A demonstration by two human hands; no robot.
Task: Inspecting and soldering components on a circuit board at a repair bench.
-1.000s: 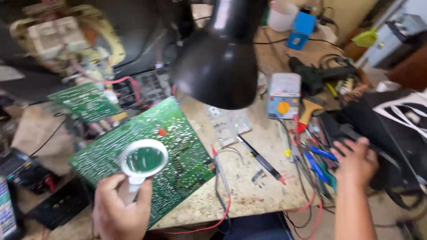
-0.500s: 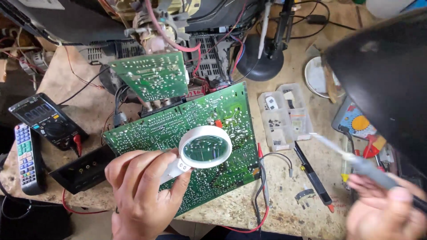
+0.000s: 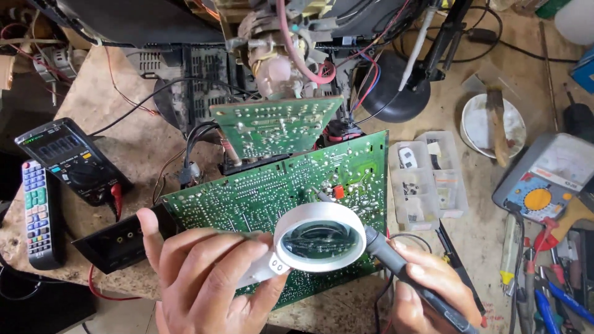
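- Large green board [image 3: 272, 198] lying tilted at the middle of the bench [image 3: 124, 148], solder side up; every place below given from it.
- Over its near edge: round white magnifier [image 3: 320, 238], lens above the board's lower right part.
- Left hand [image 3: 207, 278] at the near edge, fingers curled tight round the magnifier's handle, thumb pointing up and left.
- Right hand [image 3: 427, 291] at the near right corner, closed round a dark soldering iron [image 3: 396, 266]; iron slanting up and left, passing behind the lens, tip [image 3: 318, 195] on the board just above the lens, beside a small red part [image 3: 338, 192].
- Just behind: smaller green board [image 3: 275, 127], standing tilted, wired to the open chassis [image 3: 278, 55] further back.
- Right of it: clear parts box [image 3: 427, 179] with several compartments, just beside the edge.
- Further right: analogue meter [image 3: 547, 179] with an orange dial; white dish [image 3: 493, 127] with a brush across it, behind the meter.
- Behind the right corner: black lamp base [image 3: 396, 93].
- Left: black digital multimeter [image 3: 71, 158]; remote [image 3: 38, 213] beyond that, well apart.
- Near left corner: black panel [image 3: 120, 238] with sockets, touching the edge.
- Far right, near side: pliers and drivers [image 3: 550, 284] in a heap.
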